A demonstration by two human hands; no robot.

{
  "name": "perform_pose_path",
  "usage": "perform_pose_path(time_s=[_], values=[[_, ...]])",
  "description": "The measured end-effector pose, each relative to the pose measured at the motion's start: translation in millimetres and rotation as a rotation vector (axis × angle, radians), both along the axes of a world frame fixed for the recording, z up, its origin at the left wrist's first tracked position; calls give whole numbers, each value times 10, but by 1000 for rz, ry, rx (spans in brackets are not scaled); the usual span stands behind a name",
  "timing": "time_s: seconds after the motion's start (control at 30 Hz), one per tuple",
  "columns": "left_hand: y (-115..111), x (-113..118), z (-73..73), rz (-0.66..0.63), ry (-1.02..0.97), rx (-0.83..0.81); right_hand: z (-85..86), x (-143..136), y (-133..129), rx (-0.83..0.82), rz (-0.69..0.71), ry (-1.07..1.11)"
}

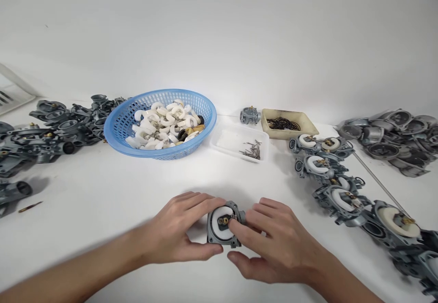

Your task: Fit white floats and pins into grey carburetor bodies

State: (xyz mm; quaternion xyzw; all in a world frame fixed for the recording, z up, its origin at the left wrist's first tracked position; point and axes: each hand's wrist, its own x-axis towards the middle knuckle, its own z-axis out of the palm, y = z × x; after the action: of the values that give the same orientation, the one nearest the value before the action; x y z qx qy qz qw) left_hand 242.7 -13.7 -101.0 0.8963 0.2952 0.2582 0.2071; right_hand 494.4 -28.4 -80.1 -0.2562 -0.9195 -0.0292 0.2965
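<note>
Near the front of the table, a grey metal carburetor body (210,236) sits with its open float side up. Inside it are a white C-shaped float (215,223) and small brass jets (223,221). My left hand (186,227) grips the body from the left, fingers along its far edge and thumb at its near edge. With its index fingertip, my right hand (273,241) touches the inner right part of the float area. The thumb of that hand stays apart from the body, and its other fingers lie spread by the right side. What lies under the index fingertip is hidden.
A blue basket (112,132) holds white floats. Behind the hands stand a clear tray (226,141) with small metal pins and a cream tray (301,133) with dark rings. Carburetor bodies (68,125) pile up left; float-fitted ones (316,164) line the right, near metal bowls (383,150).
</note>
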Motion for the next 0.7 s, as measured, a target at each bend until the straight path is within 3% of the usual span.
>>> perform_pose_path(time_s=[0.23, 0.7], values=[[14, 10, 47, -12, -34, -73, -19, 7, 8, 56, -11, 39], [7, 13, 50, -2, -44, -51, -8, 33, 17, 43, 16, 29]])
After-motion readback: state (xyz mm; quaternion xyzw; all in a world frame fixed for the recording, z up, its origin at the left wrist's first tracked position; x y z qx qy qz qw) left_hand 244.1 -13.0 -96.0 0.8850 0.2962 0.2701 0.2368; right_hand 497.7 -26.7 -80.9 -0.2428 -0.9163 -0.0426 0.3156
